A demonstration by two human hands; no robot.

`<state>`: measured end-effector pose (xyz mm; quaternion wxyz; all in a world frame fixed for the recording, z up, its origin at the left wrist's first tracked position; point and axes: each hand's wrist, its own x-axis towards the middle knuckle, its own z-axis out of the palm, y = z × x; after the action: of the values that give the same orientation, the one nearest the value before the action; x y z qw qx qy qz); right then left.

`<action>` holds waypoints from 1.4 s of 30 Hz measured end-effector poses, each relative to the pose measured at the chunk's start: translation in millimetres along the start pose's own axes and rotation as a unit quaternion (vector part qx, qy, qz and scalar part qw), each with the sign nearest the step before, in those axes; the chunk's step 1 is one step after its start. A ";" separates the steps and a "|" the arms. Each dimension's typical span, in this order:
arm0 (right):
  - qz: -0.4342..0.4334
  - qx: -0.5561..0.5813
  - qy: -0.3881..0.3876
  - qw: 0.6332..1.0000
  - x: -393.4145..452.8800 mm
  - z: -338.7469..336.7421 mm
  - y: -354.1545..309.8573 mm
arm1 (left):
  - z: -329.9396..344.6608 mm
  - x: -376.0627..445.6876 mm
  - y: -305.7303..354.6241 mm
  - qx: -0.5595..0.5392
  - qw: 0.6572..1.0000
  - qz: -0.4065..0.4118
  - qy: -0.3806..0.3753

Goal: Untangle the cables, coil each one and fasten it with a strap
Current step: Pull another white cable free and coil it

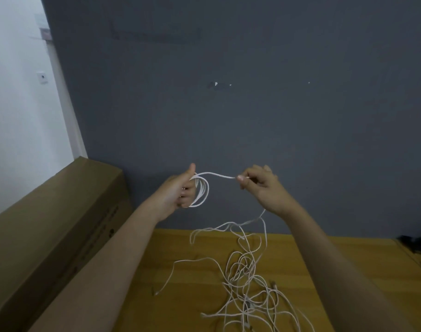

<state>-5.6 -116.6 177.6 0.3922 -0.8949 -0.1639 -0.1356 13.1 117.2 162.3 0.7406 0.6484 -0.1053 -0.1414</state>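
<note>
Both hands are raised in front of a dark grey wall. My left hand (180, 191) grips a small coil of white cable (202, 190), several loops wound around its fingers. From the coil a short stretch of the same cable runs right to my right hand (258, 185), which pinches it between thumb and fingertips. Below my right hand the cable drops down into a tangle of white cables (247, 279) lying on the wooden table (324, 264). Loose cable ends with small plugs lie at the tangle's left and bottom. No strap shows.
A long brown cardboard box (49, 231) lies along the table's left side, next to my left forearm. A dark object (415, 244) sits at the table's far right edge. The grey wall stands right behind the table; a white wall is at far left.
</note>
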 end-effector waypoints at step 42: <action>0.113 0.274 0.025 0.955 -14.8 82.0 42.4 | 38.7 13.0 -12.3 -0.042 0.979 -0.048 -0.195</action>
<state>7.2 -85.2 90.5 0.6391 -0.7621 -0.0832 -0.0622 11.2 75.2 155.1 0.7250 0.5808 -0.2100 -0.3051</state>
